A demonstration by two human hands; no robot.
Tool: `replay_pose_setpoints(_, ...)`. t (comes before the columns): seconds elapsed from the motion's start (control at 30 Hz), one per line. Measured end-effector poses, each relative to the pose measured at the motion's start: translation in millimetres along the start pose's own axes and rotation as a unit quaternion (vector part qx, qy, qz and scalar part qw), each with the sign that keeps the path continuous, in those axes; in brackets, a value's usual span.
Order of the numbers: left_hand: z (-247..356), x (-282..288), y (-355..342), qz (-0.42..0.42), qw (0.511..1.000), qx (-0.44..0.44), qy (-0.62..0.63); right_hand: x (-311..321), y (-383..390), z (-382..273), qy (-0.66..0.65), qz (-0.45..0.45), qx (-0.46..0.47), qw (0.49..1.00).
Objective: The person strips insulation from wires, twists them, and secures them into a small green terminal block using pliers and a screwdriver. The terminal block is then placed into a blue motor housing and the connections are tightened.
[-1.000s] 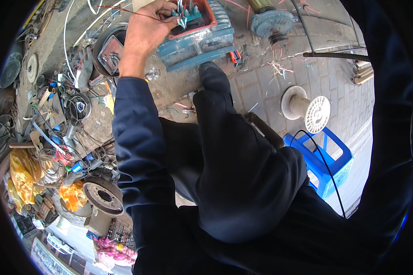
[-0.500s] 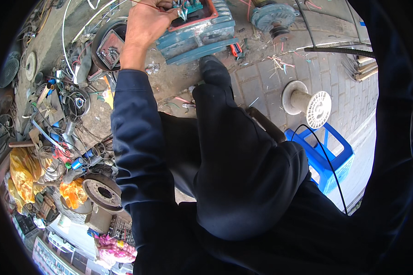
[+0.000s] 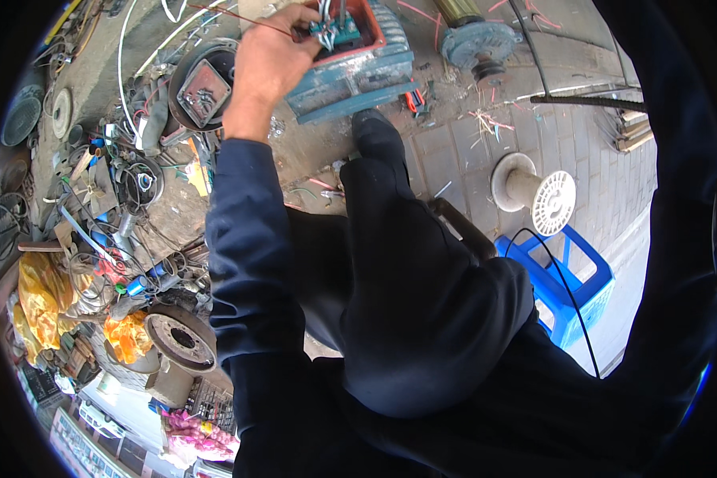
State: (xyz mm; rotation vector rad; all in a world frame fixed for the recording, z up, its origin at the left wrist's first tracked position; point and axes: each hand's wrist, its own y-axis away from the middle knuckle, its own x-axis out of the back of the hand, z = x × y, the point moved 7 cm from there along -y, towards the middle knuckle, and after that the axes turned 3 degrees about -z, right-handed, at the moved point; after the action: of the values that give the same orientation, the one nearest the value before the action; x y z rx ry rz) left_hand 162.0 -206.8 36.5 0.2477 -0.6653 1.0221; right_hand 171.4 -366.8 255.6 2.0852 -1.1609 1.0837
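Observation:
At the top of the head view, my left hand (image 3: 272,60) is closed, its fingers pinching at the left rim of an open terminal box. A thin red-brown wire (image 3: 243,19) runs into these fingers. The box belongs to a blue-green electric motor (image 3: 350,78) and has an orange-red rim (image 3: 377,32). Inside sits a green terminal block (image 3: 338,34) with light metal pieces. A slim grey metal shaft (image 3: 342,14) comes down onto the block from the upper edge; what holds it is out of view. My right hand does not show.
Left of my hand, a round pan (image 3: 185,92) holds a square tray (image 3: 203,94) of small metal parts. Red-handled pliers (image 3: 414,101) lie beside my shoe. Another motor part (image 3: 479,46), a white spool (image 3: 553,203) and a blue stool (image 3: 585,291) stand right. Scrap and cables crowd the left.
The whole view has shifted, so the motor and floor items sit slightly lower and to the right. My left hand stays at the terminal box with the wire. The grey shaft now shows over the block.

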Motion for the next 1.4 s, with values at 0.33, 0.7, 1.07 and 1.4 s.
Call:
replay_pose_setpoints(0.33, 16, 3, 13, 0.050, 0.991, 0.018, -0.120, -9, 16, -44, 0.275, 0.089, 0.061, 0.955)
replay_pose_setpoints(0.7, 17, 1, 11, 0.020, 0.991, 0.042, -0.125, -2, 7, -54, 0.158, 0.074, 0.198, 0.965)
replay_pose_setpoints(1.07, 24, 4, 12, 0.042, 0.990, 0.008, -0.134, -3, 15, -41, 0.193, 0.097, 0.054, 0.975)
replay_pose_setpoints(1.4, 25, 4, 14, 0.052, 0.989, 0.013, -0.136, -2, 8, -25, 0.237, 0.039, 0.006, 0.971)
